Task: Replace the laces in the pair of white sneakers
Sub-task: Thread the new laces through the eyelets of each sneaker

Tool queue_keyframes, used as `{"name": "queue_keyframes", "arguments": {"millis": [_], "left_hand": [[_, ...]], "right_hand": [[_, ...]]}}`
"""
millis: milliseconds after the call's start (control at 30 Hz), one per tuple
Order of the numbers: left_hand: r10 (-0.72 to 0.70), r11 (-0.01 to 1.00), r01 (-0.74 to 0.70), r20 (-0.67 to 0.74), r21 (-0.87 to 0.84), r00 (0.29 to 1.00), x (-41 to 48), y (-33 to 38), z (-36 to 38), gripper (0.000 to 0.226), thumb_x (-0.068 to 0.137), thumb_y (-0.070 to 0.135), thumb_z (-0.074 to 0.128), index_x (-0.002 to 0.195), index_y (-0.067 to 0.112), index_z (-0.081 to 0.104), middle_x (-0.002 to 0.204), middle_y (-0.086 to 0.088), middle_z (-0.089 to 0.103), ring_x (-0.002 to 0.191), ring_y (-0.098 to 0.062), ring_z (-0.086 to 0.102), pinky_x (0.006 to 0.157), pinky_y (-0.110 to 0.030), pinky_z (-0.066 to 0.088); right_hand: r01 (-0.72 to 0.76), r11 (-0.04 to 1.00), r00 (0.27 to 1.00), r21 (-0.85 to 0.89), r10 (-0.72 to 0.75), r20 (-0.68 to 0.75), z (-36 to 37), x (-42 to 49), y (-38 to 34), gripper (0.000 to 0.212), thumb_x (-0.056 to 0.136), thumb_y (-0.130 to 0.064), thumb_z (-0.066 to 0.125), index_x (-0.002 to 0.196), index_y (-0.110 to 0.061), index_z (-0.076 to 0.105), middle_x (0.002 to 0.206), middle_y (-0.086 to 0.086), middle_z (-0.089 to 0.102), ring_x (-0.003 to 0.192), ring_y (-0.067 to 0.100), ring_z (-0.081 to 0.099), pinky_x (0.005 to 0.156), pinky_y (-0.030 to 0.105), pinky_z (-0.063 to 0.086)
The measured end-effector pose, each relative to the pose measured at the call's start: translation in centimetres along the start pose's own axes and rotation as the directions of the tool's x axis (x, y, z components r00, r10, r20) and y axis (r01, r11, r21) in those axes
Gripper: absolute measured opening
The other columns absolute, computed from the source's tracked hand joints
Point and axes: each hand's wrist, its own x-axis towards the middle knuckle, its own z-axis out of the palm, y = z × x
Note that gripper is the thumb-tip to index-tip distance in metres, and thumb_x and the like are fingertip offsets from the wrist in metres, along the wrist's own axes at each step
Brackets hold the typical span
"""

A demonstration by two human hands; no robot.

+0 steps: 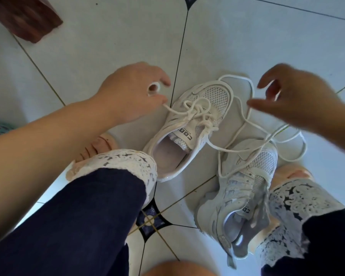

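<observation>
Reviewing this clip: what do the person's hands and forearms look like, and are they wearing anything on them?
Both forearms are bare, with no sleeves, gloves, watch or bracelets in view. The left hand has a small white ring-like loop at one finger; I cannot tell if it is a ring or lace. The right hand is motion-blurred, with nothing visibly worn.

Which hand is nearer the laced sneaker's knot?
Left. The left hand pinches a lace end running straight from the knot on the laced sneaker; the right hand is farther, over the loose lace beside the toe.
</observation>
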Motion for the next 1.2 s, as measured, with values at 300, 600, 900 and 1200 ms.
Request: {"name": "queue_keyframes", "arguments": {"millis": [300, 600, 900, 1200], "left_hand": [[0.121, 0.989, -0.106, 0.142, -0.106, 0.983, -1.8, 3.5, 1.5, 0.040, 0.057, 0.062, 0.061, 0.085, 0.033, 0.059, 0.083, 0.016, 0.053, 0.083, -0.007, 0.050, 0.068, -0.022, 0.039], [0.041, 0.979, -0.041, -0.004, -0.200, 0.999, -2.5, 3.3, 3.0, 0.010, 0.079, 0.032, 0.065, 0.088, 0.031, 0.065, 0.087, 0.011, 0.061, 0.072, -0.005, 0.049, 0.064, -0.019, 0.041], [0.081, 0.991, -0.085, -0.045, -0.103, 0.996, -3.1, 2.5, 3.6, 0.017, 0.077, 0.029, 0.063, 0.081, 0.027, 0.047, 0.071, 0.017, 0.042, 0.064, 0.002, 0.041, 0.056, -0.015, 0.028], [-0.154, 0.905, 0.170, 0.072, -0.390, 0.985, -3.7, 2.8, 4.0, 0.021, 0.074, 0.026, 0.069, 0.063, 0.024, 0.052, 0.058, 0.009, 0.053, 0.051, 0.004, 0.045, 0.048, -0.006, 0.034]], "right_hand": [[-0.270, 0.623, 0.889, 0.734, -0.132, 0.439, 0.0, -0.2, -2.0, 0.035, 0.093, 0.007, 0.037, 0.092, -0.011, 0.066, 0.070, -0.001, 0.064, 0.060, 0.007, 0.055, 0.056, 0.013, 0.048], [-0.108, 0.819, 0.940, 0.563, -0.099, 0.325, 0.5, -0.5, -2.5, 0.022, 0.095, -0.025, 0.043, 0.092, -0.029, 0.064, 0.061, -0.008, 0.062, 0.043, 0.000, 0.039, 0.048, 0.020, 0.033], [0.173, 0.983, 0.943, 0.054, -0.182, 0.279, 4.8, -2.7, -4.8, 0.031, 0.075, -0.050, 0.063, 0.071, -0.020, 0.066, 0.068, -0.004, 0.063, 0.065, 0.009, 0.058, 0.059, 0.026, 0.046], [0.129, 0.981, 0.990, 0.143, -0.135, 0.032, 2.7, -1.7, -2.5, 0.011, 0.074, -0.026, 0.059, 0.070, -0.019, 0.066, 0.057, -0.009, 0.057, 0.061, 0.004, 0.054, 0.050, 0.009, 0.035]]}}
